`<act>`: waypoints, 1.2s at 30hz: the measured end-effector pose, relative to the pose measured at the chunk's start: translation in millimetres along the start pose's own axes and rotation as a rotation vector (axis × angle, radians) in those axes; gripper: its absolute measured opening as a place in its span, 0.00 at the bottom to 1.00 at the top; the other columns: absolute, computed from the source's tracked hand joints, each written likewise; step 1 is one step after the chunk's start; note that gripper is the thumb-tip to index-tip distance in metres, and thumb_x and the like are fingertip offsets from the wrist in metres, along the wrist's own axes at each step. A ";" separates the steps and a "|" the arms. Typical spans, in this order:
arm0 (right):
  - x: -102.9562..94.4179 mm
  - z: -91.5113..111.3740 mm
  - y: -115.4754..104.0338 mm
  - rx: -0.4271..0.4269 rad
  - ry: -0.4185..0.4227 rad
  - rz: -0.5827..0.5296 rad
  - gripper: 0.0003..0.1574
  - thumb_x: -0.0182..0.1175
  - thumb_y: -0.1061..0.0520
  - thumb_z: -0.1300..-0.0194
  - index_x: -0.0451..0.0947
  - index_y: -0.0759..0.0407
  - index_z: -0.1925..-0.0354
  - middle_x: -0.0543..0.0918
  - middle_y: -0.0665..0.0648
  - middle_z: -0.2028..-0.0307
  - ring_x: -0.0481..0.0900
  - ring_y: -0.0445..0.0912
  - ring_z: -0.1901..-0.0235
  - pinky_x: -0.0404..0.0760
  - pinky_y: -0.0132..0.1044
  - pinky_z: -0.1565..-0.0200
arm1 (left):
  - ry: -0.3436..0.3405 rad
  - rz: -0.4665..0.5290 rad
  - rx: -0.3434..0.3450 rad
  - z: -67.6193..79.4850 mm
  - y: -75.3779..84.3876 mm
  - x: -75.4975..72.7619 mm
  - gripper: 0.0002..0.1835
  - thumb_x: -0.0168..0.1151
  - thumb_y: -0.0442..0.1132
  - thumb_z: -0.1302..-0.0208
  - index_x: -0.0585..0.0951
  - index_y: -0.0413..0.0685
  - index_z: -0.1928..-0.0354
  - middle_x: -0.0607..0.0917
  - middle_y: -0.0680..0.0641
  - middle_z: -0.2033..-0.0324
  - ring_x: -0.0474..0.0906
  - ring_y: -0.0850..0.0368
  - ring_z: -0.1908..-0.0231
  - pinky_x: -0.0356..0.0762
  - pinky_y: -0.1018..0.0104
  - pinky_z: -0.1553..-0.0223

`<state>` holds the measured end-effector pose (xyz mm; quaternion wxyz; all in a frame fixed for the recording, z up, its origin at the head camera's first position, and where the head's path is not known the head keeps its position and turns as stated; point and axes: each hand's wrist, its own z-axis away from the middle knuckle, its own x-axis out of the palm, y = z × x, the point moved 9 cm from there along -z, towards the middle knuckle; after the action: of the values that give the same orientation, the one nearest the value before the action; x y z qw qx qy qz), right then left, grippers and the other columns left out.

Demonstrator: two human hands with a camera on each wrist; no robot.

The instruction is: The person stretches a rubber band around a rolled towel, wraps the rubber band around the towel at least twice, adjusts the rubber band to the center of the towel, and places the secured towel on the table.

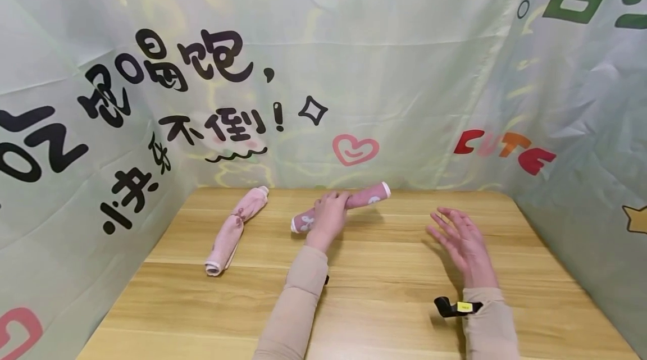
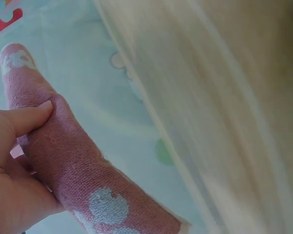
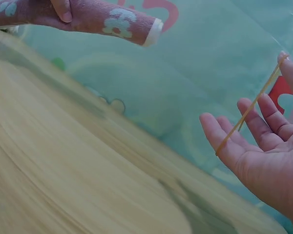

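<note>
My left hand (image 1: 329,217) grips the middle of a rolled pink towel (image 1: 368,196) with pale patterns and white ends. The roll is held tilted, its right end higher, over the back of the table. In the left wrist view the thumb (image 2: 31,117) lies along the towel's side. To the right, apart from the towel, my right hand (image 1: 462,242) is raised with its fingers spread. A thin yellowish rubber band (image 3: 251,106) is stretched between its digits, as the right wrist view shows.
A second rolled pink towel (image 1: 227,242), cinched at its middle, lies on the left of the wooden table (image 1: 384,304). Printed cloth (image 1: 404,90) hangs behind the table and along both sides. A black strap mount (image 1: 452,307) sits at the right wrist.
</note>
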<state>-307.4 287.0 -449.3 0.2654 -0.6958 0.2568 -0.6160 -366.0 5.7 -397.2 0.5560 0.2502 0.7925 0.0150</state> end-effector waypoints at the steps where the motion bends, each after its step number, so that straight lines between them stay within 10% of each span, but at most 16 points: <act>1: 0.8 -1.0 1.7 -0.002 0.010 0.009 0.13 0.46 0.61 0.25 0.78 0.55 0.64 0.85 0.52 0.52 0.80 0.50 0.44 0.81 0.49 0.45 | 0.013 0.004 0.002 1.3 -0.2 -2.0 0.15 0.60 0.40 0.33 0.80 0.55 0.45 0.85 0.45 0.49 0.79 0.44 0.47 0.76 0.45 0.46; 27: 41.6 -14.7 47.8 0.044 0.021 0.101 0.14 0.47 0.58 0.25 0.70 0.48 0.44 0.74 0.47 0.41 0.71 0.50 0.35 0.77 0.51 0.41 | 0.168 0.157 0.075 20.2 8.1 -16.9 0.16 0.65 0.34 0.38 0.82 0.50 0.48 0.86 0.44 0.54 0.82 0.45 0.52 0.78 0.45 0.49; 36: 51.9 -17.2 41.7 0.003 -0.030 0.107 0.15 0.45 0.60 0.24 0.72 0.49 0.45 0.76 0.47 0.43 0.71 0.52 0.35 0.81 0.50 0.46 | 0.101 0.116 0.078 16.9 16.6 -11.1 0.18 0.64 0.35 0.37 0.81 0.52 0.45 0.85 0.45 0.52 0.81 0.46 0.49 0.76 0.46 0.45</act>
<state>-320.1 220.2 -438.7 0.3028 -0.6900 0.2889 -0.5906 -341.8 11.4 -388.9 0.5035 0.3160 0.8036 0.0287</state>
